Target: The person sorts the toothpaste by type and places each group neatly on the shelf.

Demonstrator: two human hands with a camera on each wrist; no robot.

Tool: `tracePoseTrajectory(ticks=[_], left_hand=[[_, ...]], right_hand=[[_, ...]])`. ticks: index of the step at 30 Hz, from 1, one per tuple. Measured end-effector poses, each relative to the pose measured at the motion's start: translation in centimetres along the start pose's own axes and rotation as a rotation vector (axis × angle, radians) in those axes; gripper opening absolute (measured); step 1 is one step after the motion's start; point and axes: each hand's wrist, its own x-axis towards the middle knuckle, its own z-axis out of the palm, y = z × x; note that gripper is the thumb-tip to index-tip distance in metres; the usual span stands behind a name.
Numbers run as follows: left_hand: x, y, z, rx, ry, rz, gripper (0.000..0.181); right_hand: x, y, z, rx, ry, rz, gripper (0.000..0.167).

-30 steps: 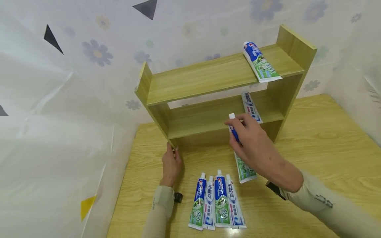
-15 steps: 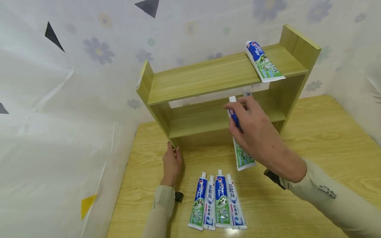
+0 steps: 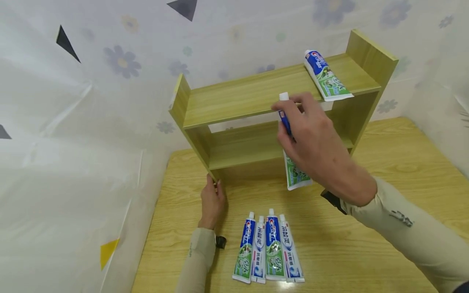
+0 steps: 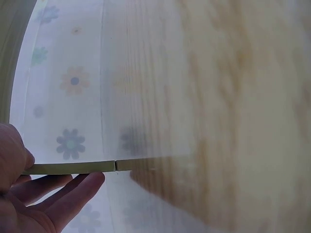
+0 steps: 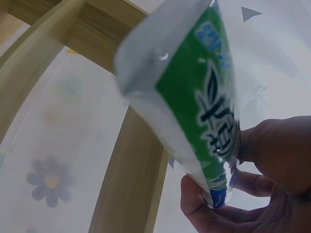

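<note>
Fingers of the right hand (image 3: 315, 140) are curled round a blue-and-green tube (image 3: 296, 173), gripped near its cap (image 3: 283, 96), while those of the left hand (image 3: 212, 203) pinch the foot of a side panel (image 4: 70, 168), thumb on one face and fingers on the other. The wall (image 3: 234, 12) is pale, printed with flowers, and cut off by the frame. Before it lies the table (image 3: 414, 175), bearing the wooden shelf (image 3: 238, 95); the tube is raised cap-up before the shelf, and whether it touches the boards I cannot tell. The right hand hides part of the middle board. Both sleeves (image 3: 399, 221) run out of frame, and the small print on them cannot be made out. The top tube (image 3: 327, 77) lies across the upper board, its blue end bearing a logo with a red C. Near the table's front edge lie four tubes side by side: two Crest tubes (image 3: 274, 248), the name legible on blue, alternating with two slimmer white tubes (image 3: 291, 249) marked 冷酸灵 and 抗敏感. On the raised tube, fingers cover most of the blue; in the right wrist view its large characters are turned and foreshortened. A dark shape (image 3: 462, 287) is cropped at the head view's lower right corner.
</note>
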Motion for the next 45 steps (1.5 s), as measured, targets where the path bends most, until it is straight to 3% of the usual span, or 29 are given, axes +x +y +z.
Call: tracePoseTrajectory(ticks=[3, 5, 6, 7, 15, 26, 35, 41, 45], left_hand=[[0.1, 0.3, -0.1, 0.016, -0.012, -0.018, 0.028], [0.1, 1.3, -0.4, 0.024, -0.028, -0.045, 0.029], [0.2, 2.4, -0.9, 0.027, -0.036, -0.060, 0.029], [0.1, 2.5, -1.0, 0.031, -0.035, -0.062, 0.029], [0.1, 2.5, -1.1, 0.018, -0.048, -0.089, 0.032], [0.1, 2.5, -1.1, 0.039, -0.013, -0.053, 0.028], [-0.1, 2.6, -1.0, 0.014, -0.046, -0.101, 0.034], [-0.1, 2.4, -1.1, 0.009, -0.037, -0.066, 0.033], [0.0, 1.3, -0.7, -0.010, 0.007, 0.008, 0.031]], right_hand=[[0.6, 0.0, -0.2, 0.000, 0.005, -0.006, 0.030], [1.1, 0.1, -0.2, -0.001, 0.003, -0.006, 0.031], [1.3, 0.2, -0.2, -0.004, 0.001, -0.007, 0.031], [1.6, 0.4, -0.2, -0.007, -0.002, -0.006, 0.031], [4.0, 1.1, -0.2, 0.004, -0.022, 0.027, 0.033], [7.5, 0.4, 0.1, 0.008, -0.114, 0.104, 0.038], [9.3, 1.2, 0.0, 0.004, -0.178, 0.188, 0.046], [10.0, 1.7, 0.2, 0.010, -0.234, 0.238, 0.049], [11.1, 2.0, 0.5, -0.008, -0.313, 0.273, 0.052]])
